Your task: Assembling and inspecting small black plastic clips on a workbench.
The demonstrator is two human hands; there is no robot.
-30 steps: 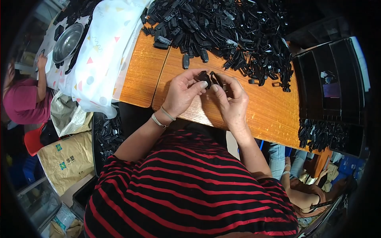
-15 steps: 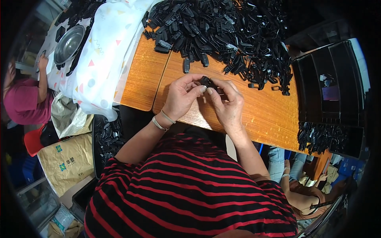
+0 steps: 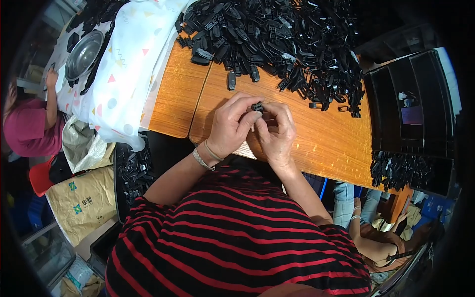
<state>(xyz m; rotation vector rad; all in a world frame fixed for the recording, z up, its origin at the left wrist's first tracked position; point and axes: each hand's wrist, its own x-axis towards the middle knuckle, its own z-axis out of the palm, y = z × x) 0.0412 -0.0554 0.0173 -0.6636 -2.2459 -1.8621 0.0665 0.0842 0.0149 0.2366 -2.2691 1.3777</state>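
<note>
Between my fingertips, just above the near part of the wooden table [image 3: 316, 141], is a small black plastic part [image 3: 257, 107]. My left hand [image 3: 230, 123] pinches it between thumb and fingers. From the other side my right hand [image 3: 276, 132] closes on the same part, its thumb pressed close to the left thumb. Fingers cover most of the piece, so its full shape is hidden. Beyond my hands lies a large heap of black plastic parts [image 3: 272, 39], with a few single pieces at its near edge.
A patterned white cloth [image 3: 126, 64] covers the left side, near a metal bowl [image 3: 84, 55]. A black bin of parts [image 3: 133, 171] and a brown paper sack [image 3: 84, 203] stand at my left. Black crates [image 3: 410, 104] stand right. A person in maroon [image 3: 32, 126] sits far left.
Both hands have drawn closer together and slightly nearer to me. The black part has turned between the fingers, and the right fingers have curled in more.
</note>
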